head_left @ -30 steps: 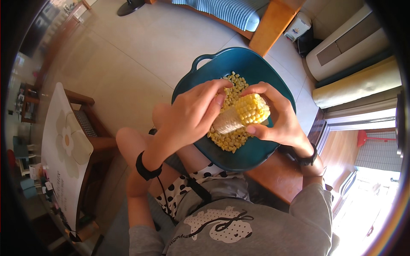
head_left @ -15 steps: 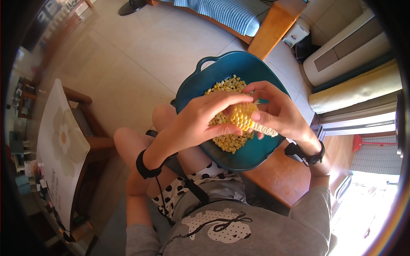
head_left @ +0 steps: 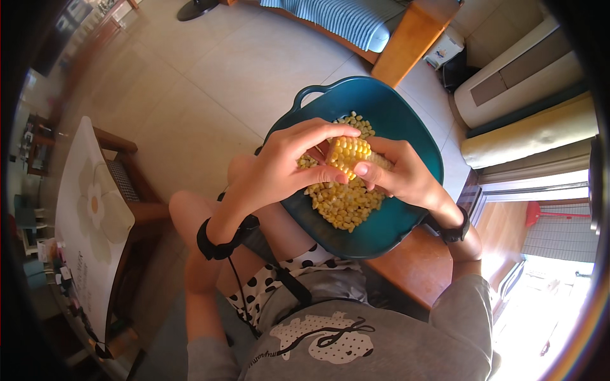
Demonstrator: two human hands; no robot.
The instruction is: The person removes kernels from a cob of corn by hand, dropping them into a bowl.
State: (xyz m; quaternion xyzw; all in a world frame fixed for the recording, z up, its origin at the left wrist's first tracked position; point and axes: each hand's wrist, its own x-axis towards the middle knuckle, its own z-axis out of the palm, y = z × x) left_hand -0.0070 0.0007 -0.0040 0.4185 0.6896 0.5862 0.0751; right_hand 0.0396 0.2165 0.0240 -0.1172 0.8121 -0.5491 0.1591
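Note:
Over a teal basin (head_left: 416,136), both of my hands grip one corn cob (head_left: 350,154). Yellow kernels cover the cob's left part; its right part, stripped pale, is mostly covered by my right hand (head_left: 400,170). The right thumb presses at the edge of the kernel rows. My left hand (head_left: 298,155) closes its fingers and thumb around the cob's left end. Beneath the hands, loose corn kernels (head_left: 346,206) lie heaped in the basin. Each wrist wears a black strap.
A wooden bench (head_left: 413,270) stands under the basin's right side. To the left is a chair or table with a white flowered cover (head_left: 95,209). A bed with a blue ribbed cover (head_left: 330,22) and a wooden post (head_left: 416,41) are at the far side. Curtains hang right.
The cob has shifted slightly left and up. My right hand has moved left and re-gripped, its thumb now against the kernels. More of the kernel heap shows below.

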